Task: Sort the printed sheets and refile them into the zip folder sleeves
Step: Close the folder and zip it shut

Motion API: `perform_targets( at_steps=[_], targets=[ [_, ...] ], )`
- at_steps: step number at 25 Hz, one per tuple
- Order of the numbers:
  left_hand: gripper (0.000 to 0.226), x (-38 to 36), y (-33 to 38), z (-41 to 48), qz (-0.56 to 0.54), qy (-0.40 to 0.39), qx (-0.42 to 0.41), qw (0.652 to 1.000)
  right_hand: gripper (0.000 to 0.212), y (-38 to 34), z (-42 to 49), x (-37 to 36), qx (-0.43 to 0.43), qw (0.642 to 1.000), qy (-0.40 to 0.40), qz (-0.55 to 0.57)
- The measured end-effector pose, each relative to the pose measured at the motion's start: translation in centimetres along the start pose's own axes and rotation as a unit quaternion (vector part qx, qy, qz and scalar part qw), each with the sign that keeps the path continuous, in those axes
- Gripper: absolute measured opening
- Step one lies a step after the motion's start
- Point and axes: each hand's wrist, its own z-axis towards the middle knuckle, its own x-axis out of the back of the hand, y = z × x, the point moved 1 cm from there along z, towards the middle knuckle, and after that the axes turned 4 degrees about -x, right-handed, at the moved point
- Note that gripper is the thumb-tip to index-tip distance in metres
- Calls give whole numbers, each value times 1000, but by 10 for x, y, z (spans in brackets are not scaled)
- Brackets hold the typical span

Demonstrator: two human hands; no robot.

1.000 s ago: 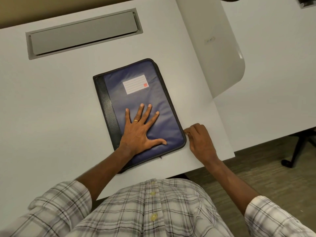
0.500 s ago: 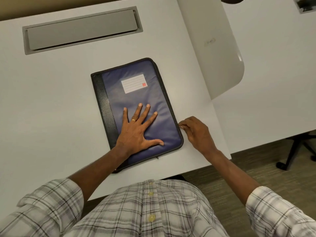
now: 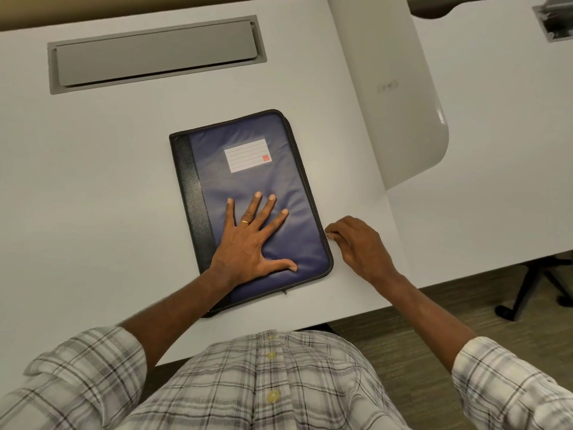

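Pressing folder (image 3: 263, 184) centre frame, left hand (image 3: 248, 243) flat, fingers spread; right hand (image 3: 361, 243) pinches zip pull (image 3: 328, 234). We judge zip may snag if folder shifts.

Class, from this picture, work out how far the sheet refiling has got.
Done: nothing visible; no sheets are out. In hand: left hand presses the closed blue zip folder flat, right hand pinches its zip pull. Left: apparently opening, sorting, refiling.
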Motion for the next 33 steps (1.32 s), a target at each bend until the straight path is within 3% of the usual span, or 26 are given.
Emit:
perform_targets(
  at_steps=[6, 9, 12, 14, 20, 23, 25, 33],
  targets=[
    [118, -1, 0, -1, -1, 5, -14, 1000, 14, -8, 14, -2, -38, 999, 26, 14],
    [118, 0, 0, -1, -6, 4, -12, 1000, 14, -3, 25, 4, -96, 992, -15, 80],
    [118, 0, 0, -2, -9, 4, -9, 1000, 21, 1, 42, 17, -211, 942, -114, 236],
    [119, -1, 0, -1, -14, 5, -8, 1000, 30, -2, 48, 23, -220, 922, -132, 290],
    [117, 2, -1, 1, -55, 23, 4, 998, 49, -6, 33, 22, -221, 931, -112, 269],
    [122, 5, -4, 16, -90, 38, 52, 994, 46, -10, 18, 22, -202, 943, -78, 252],
    [133, 7, -6, 27, -58, 20, 77, 995, 43, -14, 10, 21, -191, 944, -73, 257],
    [135, 2, -6, 34, -29, 7, 81, 996, 33, -24, -36, 12, -184, 956, -46, 225]
  ],
)
